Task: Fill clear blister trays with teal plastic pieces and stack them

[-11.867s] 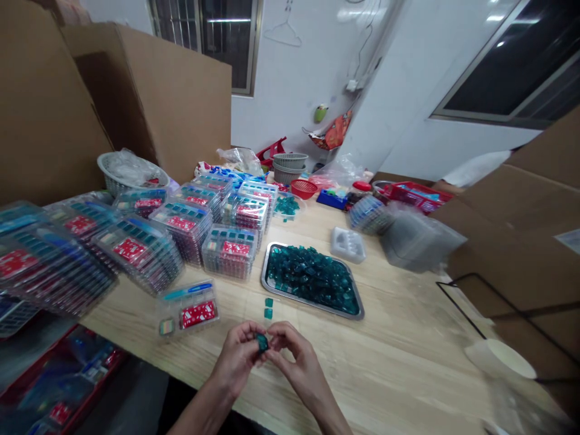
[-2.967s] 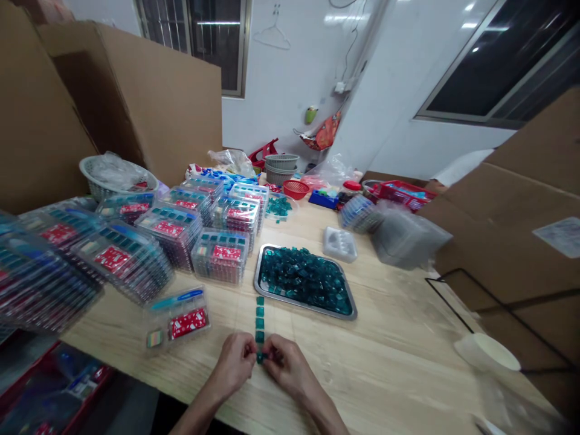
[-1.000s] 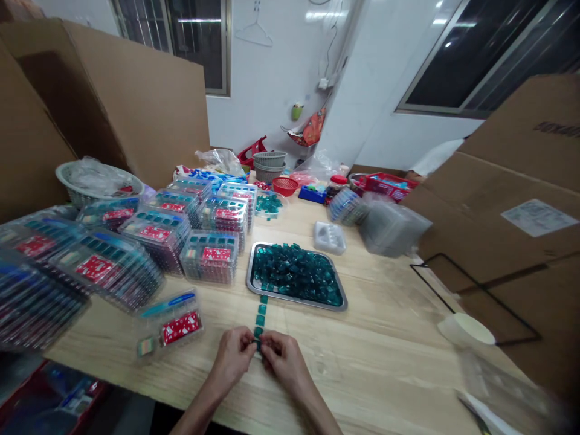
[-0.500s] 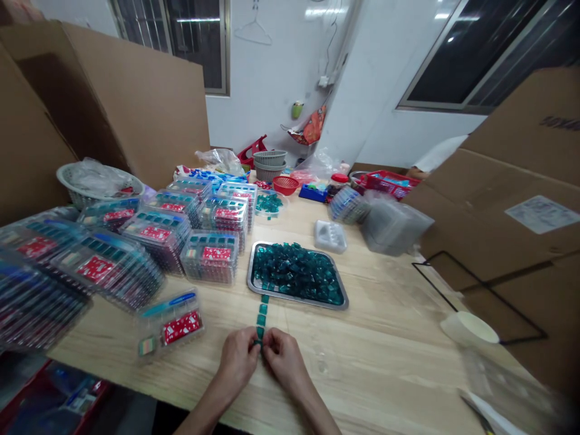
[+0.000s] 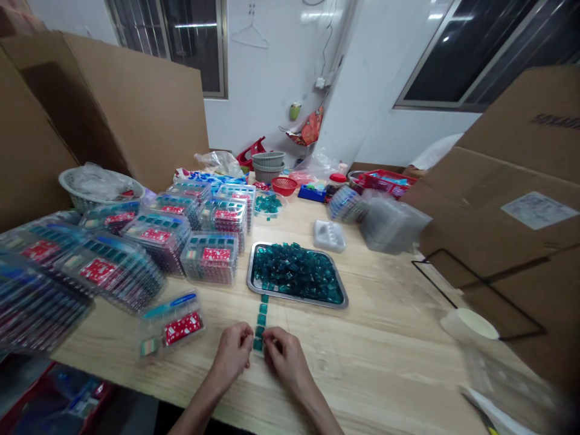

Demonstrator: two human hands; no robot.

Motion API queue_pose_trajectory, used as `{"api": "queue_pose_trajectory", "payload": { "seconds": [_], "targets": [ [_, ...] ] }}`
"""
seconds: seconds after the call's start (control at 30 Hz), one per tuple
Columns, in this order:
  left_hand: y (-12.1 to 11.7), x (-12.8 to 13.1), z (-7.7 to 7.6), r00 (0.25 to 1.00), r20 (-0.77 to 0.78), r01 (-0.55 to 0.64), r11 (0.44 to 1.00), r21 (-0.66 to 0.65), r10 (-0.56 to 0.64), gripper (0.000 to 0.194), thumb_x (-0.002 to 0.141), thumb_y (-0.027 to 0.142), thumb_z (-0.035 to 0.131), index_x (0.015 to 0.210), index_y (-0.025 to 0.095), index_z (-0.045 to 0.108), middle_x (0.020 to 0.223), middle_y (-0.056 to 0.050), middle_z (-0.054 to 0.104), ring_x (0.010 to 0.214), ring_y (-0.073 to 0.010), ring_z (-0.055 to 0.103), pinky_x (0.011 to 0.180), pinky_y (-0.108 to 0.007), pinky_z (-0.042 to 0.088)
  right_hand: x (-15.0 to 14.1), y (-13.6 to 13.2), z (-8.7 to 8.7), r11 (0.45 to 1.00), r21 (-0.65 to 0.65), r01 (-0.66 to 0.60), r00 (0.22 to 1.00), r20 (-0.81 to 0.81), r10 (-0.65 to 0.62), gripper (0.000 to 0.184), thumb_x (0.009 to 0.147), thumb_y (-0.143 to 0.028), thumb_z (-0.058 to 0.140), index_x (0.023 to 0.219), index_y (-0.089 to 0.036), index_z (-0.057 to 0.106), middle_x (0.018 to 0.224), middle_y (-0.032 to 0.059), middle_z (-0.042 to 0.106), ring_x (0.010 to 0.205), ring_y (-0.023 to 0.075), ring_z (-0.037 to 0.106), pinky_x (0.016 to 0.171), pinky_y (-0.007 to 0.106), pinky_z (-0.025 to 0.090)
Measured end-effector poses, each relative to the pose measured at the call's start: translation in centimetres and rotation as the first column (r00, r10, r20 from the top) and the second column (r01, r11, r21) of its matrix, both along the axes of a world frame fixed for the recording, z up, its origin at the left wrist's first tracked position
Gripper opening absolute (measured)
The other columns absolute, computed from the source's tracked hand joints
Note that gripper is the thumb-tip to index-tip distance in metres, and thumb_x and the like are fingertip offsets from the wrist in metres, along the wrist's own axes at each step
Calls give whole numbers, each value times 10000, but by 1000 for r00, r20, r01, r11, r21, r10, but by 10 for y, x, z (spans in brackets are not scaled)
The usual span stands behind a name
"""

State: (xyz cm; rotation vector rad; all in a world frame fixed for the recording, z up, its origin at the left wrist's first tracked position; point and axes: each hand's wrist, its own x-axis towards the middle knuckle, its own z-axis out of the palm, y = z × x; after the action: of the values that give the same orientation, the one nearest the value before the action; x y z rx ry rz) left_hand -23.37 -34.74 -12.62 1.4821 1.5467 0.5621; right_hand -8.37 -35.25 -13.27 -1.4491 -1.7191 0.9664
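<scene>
A row of small teal square pieces (image 5: 261,319) runs from the tray's front edge toward me across the table. Just left of the row's near end is my left hand (image 5: 233,350), its fingers curled and pinched together, a small gap away from the pieces. My right hand (image 5: 286,357) is at the row's right side, thumb and forefinger closed close against the lower pieces. Whether either pinch contains anything is too small to make out. Behind the row, a metal tray (image 5: 294,297) carries a heap of the same glossy teal pieces (image 5: 296,272).
An opened clear case (image 5: 172,323) with a blue pen and red patterned card lies to the left. Stacks of similar filled cases (image 5: 211,257) crowd behind it. A white moulded tray (image 5: 329,235), tape roll (image 5: 470,326), scissors (image 5: 480,414) and cardboard box (image 5: 507,199) are rightward.
My hands were together over the row's near end. The left has drawn away to the left, uncovering the lowest teal pieces, while the right stays beside the row.
</scene>
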Motion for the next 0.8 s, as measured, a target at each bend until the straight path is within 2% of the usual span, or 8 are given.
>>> {"api": "queue_pose_trajectory", "payload": {
  "seconds": [0.1,0.17,0.27,0.47,0.53,0.67,0.73,0.8],
  "targets": [
    [-4,2,3,996,-92,2,982,190,15,166,730,143,450,716,158,615,609,-9,597,545,-138,565,525,-226,389,-2,0,7,999,23,-40,998,56,38,203,766,-137,475,763,-166,676,735,58,671,689,187,611,642,254,431],
    [-5,4,4,989,-148,41,969,243,-5,175,694,95,460,657,165,616,641,-28,622,643,-161,579,608,-248,391,-5,0,10,997,23,-71,990,123,68,225,747,-84,478,708,-170,682,717,53,674,689,181,615,641,244,421],
    [-4,6,2,987,-159,51,973,227,-15,197,673,63,450,620,168,607,641,-33,631,658,-167,576,628,-255,381,-9,-3,10,993,55,-101,962,259,84,269,753,-32,454,682,-169,674,693,50,668,671,172,614,616,231,403],
    [-1,8,-3,990,-136,49,976,214,-20,190,690,67,433,640,162,589,619,-37,626,626,-173,578,606,-254,387,-19,-11,3,985,114,-130,865,499,56,260,778,-23,446,809,-157,667,794,78,677,685,182,631,595,232,398],
    [-3,8,-4,990,-137,56,969,241,-23,208,709,64,408,676,160,590,667,-51,641,660,-180,590,635,-263,401,-21,-13,3,987,116,-108,883,467,42,245,787,-40,455,807,-161,667,793,77,682,706,187,636,618,236,414],
    [-6,-5,-11,972,-232,94,952,292,-25,218,734,72,395,696,166,587,688,-52,643,683,-184,603,649,-266,421,-3,-8,6,992,101,-69,970,240,43,202,789,-101,497,820,-191,675,742,37,690,700,177,641,644,232,449],
    [-5,-17,-15,950,-311,114,945,306,-14,227,742,72,393,690,173,590,661,-39,633,665,-182,606,636,-263,426,21,-2,10,990,141,16,983,180,-41,202,804,-138,477,856,-181,667,791,51,682,704,175,639,638,237,465],
    [-6,-27,-17,930,-367,146,931,334,-14,235,772,97,396,689,186,597,647,-26,622,653,-175,612,628,-258,433,51,4,12,963,226,145,961,198,-191,234,830,-172,426,894,-161,651,885,90,656,770,194,637,673,265,480]
  ]
}}
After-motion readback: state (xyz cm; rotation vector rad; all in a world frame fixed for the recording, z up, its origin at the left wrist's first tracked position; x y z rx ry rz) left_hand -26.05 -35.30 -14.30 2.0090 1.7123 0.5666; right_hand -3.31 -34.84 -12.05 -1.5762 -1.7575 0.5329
